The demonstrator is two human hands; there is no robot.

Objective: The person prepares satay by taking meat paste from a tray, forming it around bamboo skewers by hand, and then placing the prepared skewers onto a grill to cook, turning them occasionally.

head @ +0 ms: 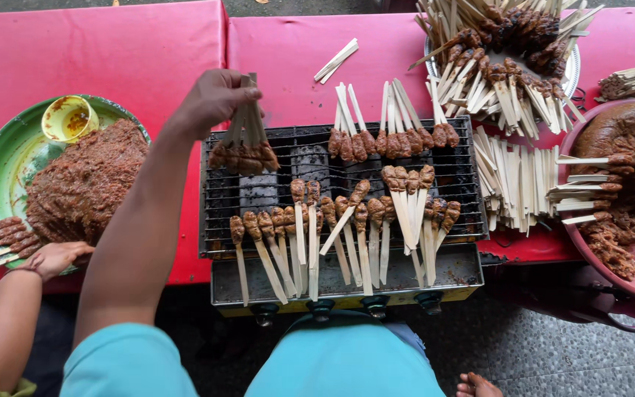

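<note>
My left hand [213,101] is raised over the left end of the small charcoal grill [472,220] and is shut on a bundle of meat skewers [245,151], held by their sticks with the meat ends hanging down. Several more skewers [347,220] lie in rows on the wire grate, sticks pointing toward me. Another batch [387,140] rests along the grate's far edge. My right hand is out of view.
Another person's hand [56,257] rests by a green plate [1,173] of minced meat with a small yellow cup [67,117]. Bare sticks [512,180] lie right of the grill. Beyond them are a red basin [630,283] of mince and a tray of cooked skewers [508,44].
</note>
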